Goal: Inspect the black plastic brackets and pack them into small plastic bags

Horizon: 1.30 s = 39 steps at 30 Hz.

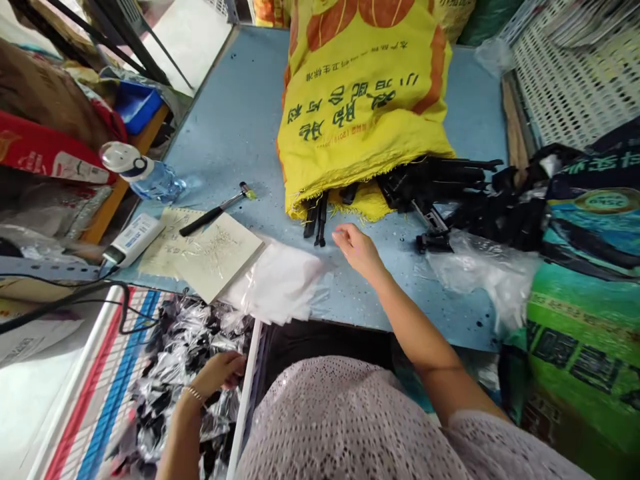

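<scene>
The right hand point(357, 252) is just over the surface point(240, 100), near the slim black parts point(321, 223) that jut from the mouth of the yellow sack point(365, 73); its thumb and fingertips are drawn together, with nothing visible between them. The left hand point(216, 375) is down in the crate point(247, 400) among the wrapped black pieces point(173, 360), its fingers curled; they are partly lost against the plastic, so I cannot tell whether they grip anything. Many pieces in the crate are already in clear plastic, while a thick bundle of bare black parts point(435, 181) spills from the sack's mouth, unwrapped. By that, a good share looks done and a good share left, the inside of the sack being hidden. A stack of clear bags point(283, 280) lies flat at the near edge of the surface, partly beside the square board point(223, 257), with the hammer point(207, 219) close by
</scene>
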Each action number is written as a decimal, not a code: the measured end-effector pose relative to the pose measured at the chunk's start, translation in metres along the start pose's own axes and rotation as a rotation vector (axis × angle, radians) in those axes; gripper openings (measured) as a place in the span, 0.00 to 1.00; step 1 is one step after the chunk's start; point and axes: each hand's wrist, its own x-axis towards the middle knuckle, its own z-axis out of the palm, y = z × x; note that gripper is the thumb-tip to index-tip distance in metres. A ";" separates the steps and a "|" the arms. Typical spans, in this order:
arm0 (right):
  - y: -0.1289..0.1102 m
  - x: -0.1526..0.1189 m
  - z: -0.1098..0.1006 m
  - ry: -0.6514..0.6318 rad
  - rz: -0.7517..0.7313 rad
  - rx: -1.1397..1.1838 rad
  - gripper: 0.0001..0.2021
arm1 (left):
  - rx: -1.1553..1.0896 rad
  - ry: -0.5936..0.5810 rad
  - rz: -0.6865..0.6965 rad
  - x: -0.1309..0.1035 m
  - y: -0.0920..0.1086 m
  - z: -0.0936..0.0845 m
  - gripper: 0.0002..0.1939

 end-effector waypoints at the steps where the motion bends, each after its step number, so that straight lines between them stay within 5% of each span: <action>1: -0.005 0.017 -0.001 -0.032 0.060 -0.142 0.19 | -0.058 -0.034 0.096 -0.008 0.018 -0.008 0.26; 4: -0.018 0.053 0.002 -0.226 0.140 -0.317 0.16 | -0.213 -0.038 0.491 -0.022 0.094 -0.020 0.25; 7: -0.021 0.053 0.000 -0.337 0.128 -0.261 0.12 | -0.328 0.155 0.720 -0.008 0.179 -0.009 0.23; 10: -0.014 0.012 -0.005 -0.296 0.096 -0.280 0.11 | -0.457 0.263 0.785 0.027 0.244 0.023 0.34; 13: -0.006 -0.045 -0.003 -0.106 -0.044 -0.419 0.11 | -0.545 0.202 0.761 0.057 0.278 0.061 0.51; 18: 0.009 -0.082 -0.017 -0.100 -0.345 -0.229 0.11 | -0.619 0.036 0.699 0.064 0.286 0.097 0.31; 21: 0.022 -0.057 -0.038 0.149 -0.276 -0.216 0.17 | -0.608 -0.005 0.698 0.052 0.281 0.103 0.32; 24: 0.031 -0.026 -0.047 0.103 -0.274 -0.293 0.20 | -0.619 -0.043 0.689 0.045 0.282 0.107 0.35; 28: 0.029 -0.018 -0.043 -0.089 -0.103 -0.077 0.24 | -0.604 0.070 0.713 0.050 0.289 0.104 0.34; 33: 0.024 -0.065 -0.029 -0.226 -0.162 -0.085 0.21 | -0.629 0.227 0.714 0.056 0.295 0.089 0.31; 39: 0.031 -0.083 -0.011 -0.340 0.016 0.195 0.20 | -0.392 0.450 1.000 0.054 0.294 0.090 0.36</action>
